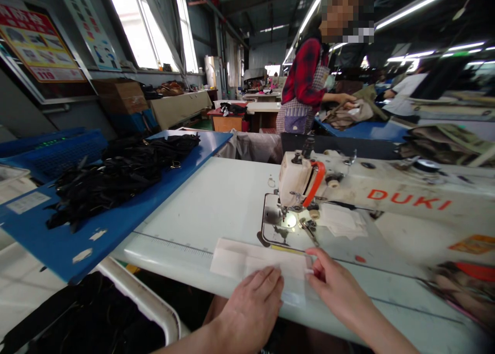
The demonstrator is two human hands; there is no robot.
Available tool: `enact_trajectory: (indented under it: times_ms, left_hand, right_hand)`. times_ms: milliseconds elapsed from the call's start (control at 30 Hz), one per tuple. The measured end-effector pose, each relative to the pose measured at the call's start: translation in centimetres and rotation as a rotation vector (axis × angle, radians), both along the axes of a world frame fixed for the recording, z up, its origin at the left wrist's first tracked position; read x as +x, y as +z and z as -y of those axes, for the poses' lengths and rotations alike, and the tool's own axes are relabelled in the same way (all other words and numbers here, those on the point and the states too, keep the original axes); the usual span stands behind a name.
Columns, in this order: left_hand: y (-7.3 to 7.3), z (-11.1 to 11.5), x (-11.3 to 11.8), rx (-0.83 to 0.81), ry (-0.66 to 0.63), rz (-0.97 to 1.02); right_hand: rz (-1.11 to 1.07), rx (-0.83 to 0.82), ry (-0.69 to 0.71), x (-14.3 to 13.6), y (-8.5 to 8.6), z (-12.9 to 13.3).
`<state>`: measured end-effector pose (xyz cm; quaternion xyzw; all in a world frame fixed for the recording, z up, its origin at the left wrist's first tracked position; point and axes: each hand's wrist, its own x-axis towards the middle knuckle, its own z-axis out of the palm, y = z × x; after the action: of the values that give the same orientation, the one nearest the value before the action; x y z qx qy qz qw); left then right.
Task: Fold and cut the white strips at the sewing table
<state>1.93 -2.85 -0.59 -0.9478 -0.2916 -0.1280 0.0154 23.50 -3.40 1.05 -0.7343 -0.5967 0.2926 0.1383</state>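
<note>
A flat white strip (235, 256), of cloth or paper, lies along the front edge of the pale sewing table (201, 199). On its lower middle rests my left hand (255, 302), fingers stretched out and together, pressing it down. My right hand (332, 276) pinches the strip's right end between thumb and forefinger. Just beyond the strip is the sewing machine (299, 181), its lamp lighting the needle plate (274, 222). More white pieces (344, 221) lie in a small pile under the machine's arm.
A blue board (154, 209) at left bears a heap of black straps (116, 173). Below it, a white-framed bin (154, 297) holds more black pieces. Camouflage fabric (452, 140) lies behind the machine. Across the table a person in a red checked sleeve (305, 70) handles brown fabric (348, 114).
</note>
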Motion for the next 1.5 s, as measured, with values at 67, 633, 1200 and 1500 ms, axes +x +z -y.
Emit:
enact_trajectory:
  times_ms: [67,633,1200,1500]
  left_hand:
    - [0.1,-0.1,0.0,-0.003,-0.006,-0.005]
    - [-0.1,-0.4,0.4,0.033,-0.012,0.016]
    - [-1.0,-0.4,0.3,0.194,-0.038,0.078]
    - [-0.9,-0.2,0.2,0.095,0.008,0.058]
  right_hand:
    - [-0.012,0.006,-0.010,0.1,0.0,0.0]
    - [0.085,0.083,-0.156,8.0,1.3,0.7]
    - [0.220,0.097,-0.170,12.3,0.7,0.4]
    - [0.226,0.021,-0.135,12.2,0.5,-0.5]
